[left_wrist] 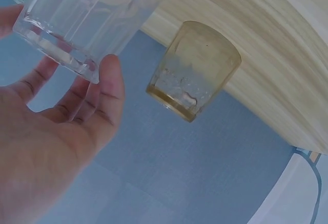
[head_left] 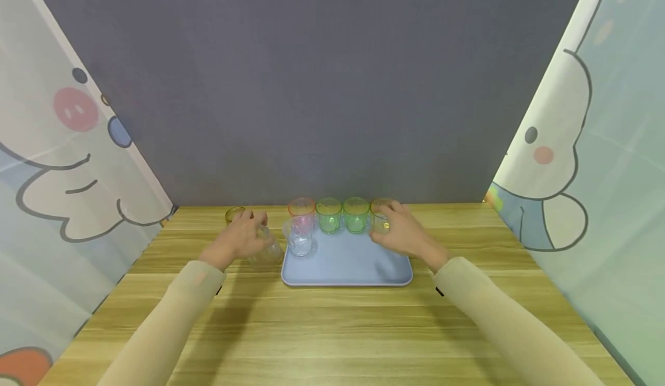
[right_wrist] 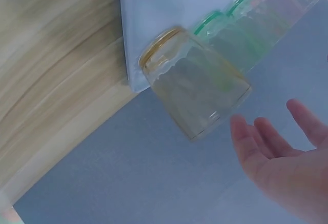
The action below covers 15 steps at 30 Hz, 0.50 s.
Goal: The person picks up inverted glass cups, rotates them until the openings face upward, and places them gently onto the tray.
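Note:
My left hand [head_left: 240, 237] pinches a clear glass [left_wrist: 97, 19] by its thick base, with the mouth turned down towards the wooden table. An amber glass [left_wrist: 197, 67] stands mouth down on the table just behind that hand. At the back right of the light blue tray [head_left: 348, 265], another amber glass [right_wrist: 197, 88] stands upright. My right hand [head_left: 402, 230] is beside its rim; in the right wrist view the fingers [right_wrist: 246, 137] are relaxed and apart from the glass.
Along the tray's back edge are a pink glass [head_left: 302, 210] and two green glasses [head_left: 329, 216]. A clear glass [head_left: 299, 240] stands in front of the pink one. A grey panel [head_left: 332, 86] rises behind the table [head_left: 337, 334], with printed curtains [head_left: 550, 143] at both sides.

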### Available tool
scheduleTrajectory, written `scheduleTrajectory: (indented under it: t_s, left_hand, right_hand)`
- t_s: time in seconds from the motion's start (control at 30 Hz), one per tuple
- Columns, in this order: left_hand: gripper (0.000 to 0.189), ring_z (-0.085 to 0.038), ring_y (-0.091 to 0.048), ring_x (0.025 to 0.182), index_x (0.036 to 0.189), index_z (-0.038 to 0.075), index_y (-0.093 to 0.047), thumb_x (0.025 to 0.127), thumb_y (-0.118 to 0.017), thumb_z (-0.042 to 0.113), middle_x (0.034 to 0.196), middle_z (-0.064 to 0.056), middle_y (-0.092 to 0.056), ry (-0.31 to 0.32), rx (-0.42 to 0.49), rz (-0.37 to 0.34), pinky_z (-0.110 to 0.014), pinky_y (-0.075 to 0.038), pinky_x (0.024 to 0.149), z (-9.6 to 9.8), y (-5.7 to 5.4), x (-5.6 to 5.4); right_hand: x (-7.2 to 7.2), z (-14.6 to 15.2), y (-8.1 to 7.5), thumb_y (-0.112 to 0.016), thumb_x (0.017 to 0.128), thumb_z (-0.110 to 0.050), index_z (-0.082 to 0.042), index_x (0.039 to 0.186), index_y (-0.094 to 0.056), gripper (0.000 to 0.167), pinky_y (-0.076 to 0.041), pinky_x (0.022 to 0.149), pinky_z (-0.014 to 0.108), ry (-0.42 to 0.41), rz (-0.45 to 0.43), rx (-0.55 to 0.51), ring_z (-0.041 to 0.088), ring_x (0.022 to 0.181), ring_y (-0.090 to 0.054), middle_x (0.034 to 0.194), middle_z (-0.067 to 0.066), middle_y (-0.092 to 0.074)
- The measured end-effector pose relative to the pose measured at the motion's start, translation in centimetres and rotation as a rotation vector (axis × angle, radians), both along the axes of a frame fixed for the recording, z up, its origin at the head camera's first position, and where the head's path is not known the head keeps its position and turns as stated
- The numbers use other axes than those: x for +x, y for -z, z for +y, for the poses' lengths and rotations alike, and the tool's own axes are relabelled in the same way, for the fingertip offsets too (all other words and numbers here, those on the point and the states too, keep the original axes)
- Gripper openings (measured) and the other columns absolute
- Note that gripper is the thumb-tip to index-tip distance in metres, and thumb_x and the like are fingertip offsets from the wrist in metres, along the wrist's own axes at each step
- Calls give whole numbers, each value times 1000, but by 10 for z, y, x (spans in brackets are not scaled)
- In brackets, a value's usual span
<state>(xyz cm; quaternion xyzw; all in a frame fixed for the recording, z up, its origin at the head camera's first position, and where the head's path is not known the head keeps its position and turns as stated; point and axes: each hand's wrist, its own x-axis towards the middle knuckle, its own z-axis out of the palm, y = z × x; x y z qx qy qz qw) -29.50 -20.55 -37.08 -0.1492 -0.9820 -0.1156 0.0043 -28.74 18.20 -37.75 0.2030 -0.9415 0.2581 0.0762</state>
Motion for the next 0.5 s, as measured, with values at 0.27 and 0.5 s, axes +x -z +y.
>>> scheduleTrajectory:
  t_s: [0.27, 0.5]
  left_hand:
    - [39, -39, -47, 100, 121, 8, -55, 92, -63, 33, 113, -21, -51, 27, 38, 22, -56, -44, 82, -3, 2, 10]
    - [36, -38, -47, 98, 118, 8, -55, 90, -60, 28, 116, -21, -51, 25, 79, 45, -54, -45, 80, -5, 2, 20]
  right_hand:
    - [9, -3, 6, -71, 88, -35, -6, 140, -58, 61, -43, 100, 60, -12, 12, -54, 38, 126, -46, 137, 18, -51]
    - [15, -5, 12, -71, 88, -34, -7, 139, -58, 59, -43, 100, 60, -19, 15, -64, 38, 125, -47, 135, 17, -52]
